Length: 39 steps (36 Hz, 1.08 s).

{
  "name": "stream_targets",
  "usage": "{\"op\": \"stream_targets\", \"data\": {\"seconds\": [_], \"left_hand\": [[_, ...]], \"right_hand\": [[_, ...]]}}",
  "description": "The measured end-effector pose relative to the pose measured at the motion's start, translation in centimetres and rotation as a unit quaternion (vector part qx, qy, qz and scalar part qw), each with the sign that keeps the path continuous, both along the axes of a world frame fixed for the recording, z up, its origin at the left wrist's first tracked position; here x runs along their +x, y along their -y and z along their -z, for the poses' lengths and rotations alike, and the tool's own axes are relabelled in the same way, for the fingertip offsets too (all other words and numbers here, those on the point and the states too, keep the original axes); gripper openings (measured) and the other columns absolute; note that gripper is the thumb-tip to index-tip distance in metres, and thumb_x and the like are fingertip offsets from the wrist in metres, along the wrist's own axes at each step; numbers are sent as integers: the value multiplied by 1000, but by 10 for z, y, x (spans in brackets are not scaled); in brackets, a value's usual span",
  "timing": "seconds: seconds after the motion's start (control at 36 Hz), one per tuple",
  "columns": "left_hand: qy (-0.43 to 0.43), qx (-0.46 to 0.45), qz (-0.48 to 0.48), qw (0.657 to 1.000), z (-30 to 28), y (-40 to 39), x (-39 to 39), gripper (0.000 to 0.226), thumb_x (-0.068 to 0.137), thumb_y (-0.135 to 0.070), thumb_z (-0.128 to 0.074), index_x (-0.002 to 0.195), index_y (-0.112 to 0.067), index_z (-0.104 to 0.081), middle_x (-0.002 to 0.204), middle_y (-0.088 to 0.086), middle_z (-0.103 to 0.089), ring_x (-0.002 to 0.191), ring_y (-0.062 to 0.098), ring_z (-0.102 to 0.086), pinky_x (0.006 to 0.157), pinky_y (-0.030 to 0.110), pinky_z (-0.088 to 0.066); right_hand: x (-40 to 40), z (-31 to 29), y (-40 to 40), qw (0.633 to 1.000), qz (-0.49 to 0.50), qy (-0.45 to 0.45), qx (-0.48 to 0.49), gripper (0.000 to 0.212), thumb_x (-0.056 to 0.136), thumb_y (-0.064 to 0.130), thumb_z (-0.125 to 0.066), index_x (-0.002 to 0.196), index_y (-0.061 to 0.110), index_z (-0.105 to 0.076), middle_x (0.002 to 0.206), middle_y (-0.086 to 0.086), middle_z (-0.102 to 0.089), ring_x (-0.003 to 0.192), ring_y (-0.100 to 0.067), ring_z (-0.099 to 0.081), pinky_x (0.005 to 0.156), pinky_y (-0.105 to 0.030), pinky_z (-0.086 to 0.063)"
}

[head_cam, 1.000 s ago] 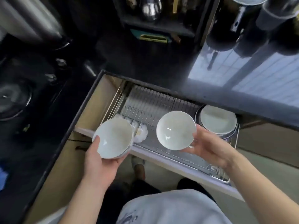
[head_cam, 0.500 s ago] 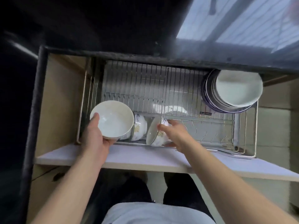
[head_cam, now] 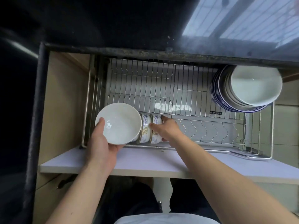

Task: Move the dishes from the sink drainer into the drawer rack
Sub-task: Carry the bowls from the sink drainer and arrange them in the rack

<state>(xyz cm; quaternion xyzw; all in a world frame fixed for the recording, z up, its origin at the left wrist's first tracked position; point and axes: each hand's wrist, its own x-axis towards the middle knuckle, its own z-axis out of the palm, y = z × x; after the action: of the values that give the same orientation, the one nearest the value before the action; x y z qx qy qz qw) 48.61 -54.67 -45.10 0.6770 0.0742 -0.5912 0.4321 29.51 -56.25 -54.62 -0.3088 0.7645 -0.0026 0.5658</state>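
While the pulled-out drawer front (head_cam: 161, 165) runs as a pale band nearest the body, both forearms are stretched over it into the wire drawer rack (head_cam: 178, 88). A plain white bowl (head_cam: 120, 123) is gripped by the left hand (head_cam: 100, 143) at the rack's near left corner, with the thumb laid inside the rim and the fingers curled underneath; the bowl is tilted so that its hollow faces upward. Just beside that bowl, toward the rack's middle, two patterned bowls (head_cam: 149, 128) are stood on edge in the near row of wire slots, touching one another. The outer of these two is clasped by the right hand (head_cam: 166, 128), with the fingers spread over its back and the thumb at its lower edge; whether it is squeezed or merely steadied cannot be told. Beyond the hands, the rack's upright wires are left bare over a grey tray. At the rack's far right corner, a stack of dishes (head_cam: 247, 88) is seen leaning, white ones nested within blue-patterned ones, partly tucked beneath the dark countertop edge (head_cam: 145, 52)
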Motion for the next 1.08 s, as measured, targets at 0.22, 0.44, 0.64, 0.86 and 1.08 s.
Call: {"op": "stream_targets", "data": {"seconds": [0.22, 0.44, 0.64, 0.86, 1.08], "left_hand": [[-19, -2, 15, 1000, -5, 1, -1, 19, 101, -40, -59, 113, -26, -64, 123, 7, -67, 113, 30, -66, 95, 60, -55], [10, 19, 71, 997, -12, 2, -11, 19, 100, -22, -59, 117, -22, -65, 125, 7, -68, 115, 28, -65, 90, 49, -58], [192, -168, 466, 847, -25, -7, -23, 90, 84, 20, -50, 142, -49, -42, 128, -26, -52, 112, -9, -55, 79, 5, -46], [197, -323, 646, 663, -32, 10, -46, 125, 75, 19, -68, 145, -67, -11, 132, -27, -53, 122, 4, -58, 99, 20, -47], [163, -332, 512, 775, -30, 15, -66, 71, 78, 9, -73, 131, -31, -47, 123, 4, -55, 121, 15, -57, 88, 19, -52]], "right_hand": [[-7, 8, -1, 999, 7, 42, -6, 82, 87, 45, -73, 156, 19, -37, 140, -4, -57, 112, -28, -65, 86, -48, -61], [-26, 0, 2, 996, 15, 88, 14, 108, 77, 73, -66, 162, 31, -14, 153, 0, -45, 132, -25, -54, 100, -41, -54], [-63, -85, 0, 956, 138, 251, -68, 46, 103, 51, -49, 144, 32, -52, 142, 7, -58, 124, -14, -60, 105, -40, -52], [-88, -137, -13, 921, -185, 317, -128, 92, 85, 20, -81, 157, 45, -29, 153, 22, -39, 131, -11, -54, 108, -42, -49], [-108, -141, 0, 935, -164, 278, -145, 75, 81, 17, -80, 145, 39, -48, 127, 13, -63, 120, -8, -61, 96, -45, -57]]}}
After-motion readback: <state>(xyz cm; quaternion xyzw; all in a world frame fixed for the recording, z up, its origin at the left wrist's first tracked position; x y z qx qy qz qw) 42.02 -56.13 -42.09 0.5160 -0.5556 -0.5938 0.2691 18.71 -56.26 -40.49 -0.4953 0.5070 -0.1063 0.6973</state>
